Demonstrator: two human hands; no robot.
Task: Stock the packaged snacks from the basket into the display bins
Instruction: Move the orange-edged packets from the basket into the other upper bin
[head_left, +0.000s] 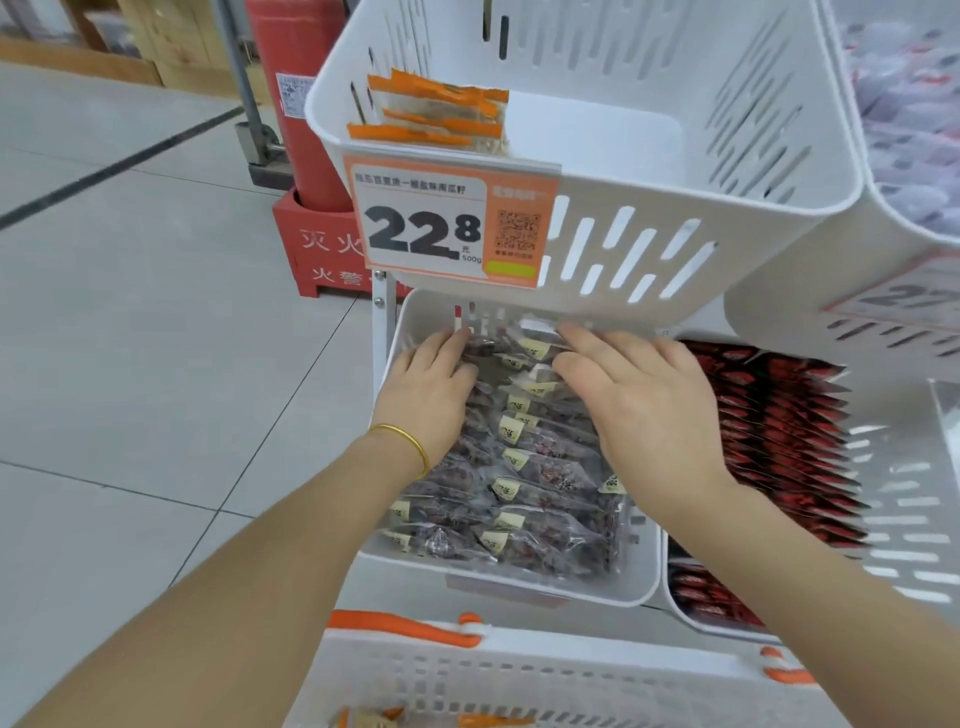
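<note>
Packaged snacks (524, 462) fill the lower bin (631, 582), stacked front to back, directly beneath both palms; left hand (428, 384) and right hand (639, 405) lie spread flat on those at its far edge.

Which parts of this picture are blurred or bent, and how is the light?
Head view: the price tag is sharp; the far-right bin is smeared, its packets unreadable; the wide lens bows the rim of the upper bin; light is soft and even, with a faint shadow under that bin at the back of the lower bin.
</note>
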